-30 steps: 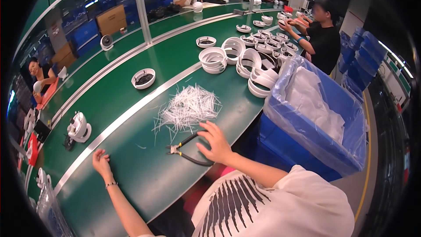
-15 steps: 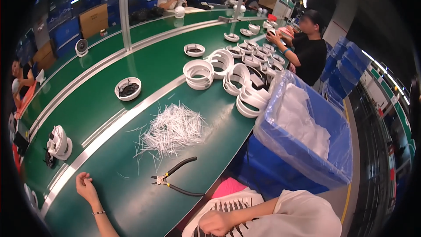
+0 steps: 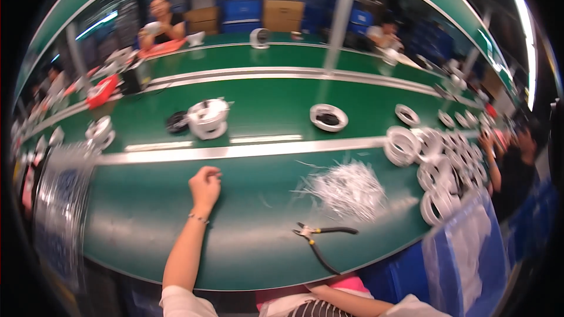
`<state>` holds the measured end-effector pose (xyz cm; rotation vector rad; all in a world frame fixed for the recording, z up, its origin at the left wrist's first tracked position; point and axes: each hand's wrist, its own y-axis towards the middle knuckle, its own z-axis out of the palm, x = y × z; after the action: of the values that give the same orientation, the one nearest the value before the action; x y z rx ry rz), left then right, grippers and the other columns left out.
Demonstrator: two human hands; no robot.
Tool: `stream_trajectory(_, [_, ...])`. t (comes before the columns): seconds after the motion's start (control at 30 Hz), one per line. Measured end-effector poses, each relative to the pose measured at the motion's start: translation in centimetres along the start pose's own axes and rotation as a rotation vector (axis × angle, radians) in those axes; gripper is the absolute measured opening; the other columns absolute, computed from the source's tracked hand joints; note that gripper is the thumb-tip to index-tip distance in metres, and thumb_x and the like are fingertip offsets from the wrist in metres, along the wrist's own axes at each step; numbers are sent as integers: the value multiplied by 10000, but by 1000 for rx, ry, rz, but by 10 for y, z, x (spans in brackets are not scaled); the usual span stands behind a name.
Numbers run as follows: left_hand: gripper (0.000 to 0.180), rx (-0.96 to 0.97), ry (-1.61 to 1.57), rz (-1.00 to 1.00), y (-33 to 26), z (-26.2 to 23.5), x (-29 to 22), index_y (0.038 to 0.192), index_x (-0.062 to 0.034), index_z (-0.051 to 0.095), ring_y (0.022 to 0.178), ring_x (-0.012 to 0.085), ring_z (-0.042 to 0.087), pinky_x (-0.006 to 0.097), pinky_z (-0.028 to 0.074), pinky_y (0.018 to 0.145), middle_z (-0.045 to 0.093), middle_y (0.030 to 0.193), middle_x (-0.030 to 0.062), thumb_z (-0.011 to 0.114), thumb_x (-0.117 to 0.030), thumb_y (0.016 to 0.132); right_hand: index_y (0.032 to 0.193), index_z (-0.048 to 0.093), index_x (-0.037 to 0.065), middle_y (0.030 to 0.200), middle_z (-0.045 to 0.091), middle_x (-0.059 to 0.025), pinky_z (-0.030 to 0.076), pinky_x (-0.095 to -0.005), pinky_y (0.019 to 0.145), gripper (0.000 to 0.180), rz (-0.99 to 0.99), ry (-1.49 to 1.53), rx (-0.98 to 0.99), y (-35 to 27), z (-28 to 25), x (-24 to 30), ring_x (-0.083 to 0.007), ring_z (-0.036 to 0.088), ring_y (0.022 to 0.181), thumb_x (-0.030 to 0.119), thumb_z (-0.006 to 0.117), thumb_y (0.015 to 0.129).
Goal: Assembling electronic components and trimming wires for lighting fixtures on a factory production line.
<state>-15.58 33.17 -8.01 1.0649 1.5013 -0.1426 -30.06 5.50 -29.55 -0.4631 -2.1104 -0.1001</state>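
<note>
My left hand (image 3: 205, 189) rests on the green workbench (image 3: 141, 211), its fingers loosely curled and nothing visible in them. A bracelet circles that wrist. Low in the view, my right hand (image 3: 322, 292) lies at my lap by the bench's near edge; its fingers do not show. Between the hands and farther right, cutting pliers (image 3: 306, 231) with black handles lie with their jaws apart. Behind the pliers is a loose pile of thin white plastic strips (image 3: 346, 189). Beyond my left hand, a white round housing (image 3: 208, 118) with a black part beside it sits on the green belt (image 3: 264, 105).
Another white ring-shaped housing (image 3: 328, 118) with dark wiring lies on the belt. Several white rings (image 3: 402, 146) are stacked at the right, beside a plastic-lined blue bin (image 3: 470, 252). Clear plastic-wrapped material (image 3: 61, 199) stands at the left. A co-worker (image 3: 511, 158) handles something at far right.
My view has swung left, so the bench's contents appear farther right. My right hand has sunk toward the lower edge. The left hand keeps its curled pose; the pliers and strips lie as before.
</note>
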Motion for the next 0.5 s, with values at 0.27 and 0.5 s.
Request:
stream_trajectory(0.27, [190,1,4,-62,-1,-11,2,775,19,578,595,155,609,256,483,546,620,666,122,407,55,702,1157,465,23,1183,464,-193,328,-355,935,500,-88,-39,285,12,-24,16,-309,436,1099,393,449,822])
stream_trajectory(0.5, [197,-11,-35,-140,0,-7,1,777,17,585,581,153,609,266,488,536,626,676,108,400,42,714,1168,453,23,1196,450,-194,314,-354,946,513,-171,-65,431,49,-61,32,-309,425,1107,401,451,821])
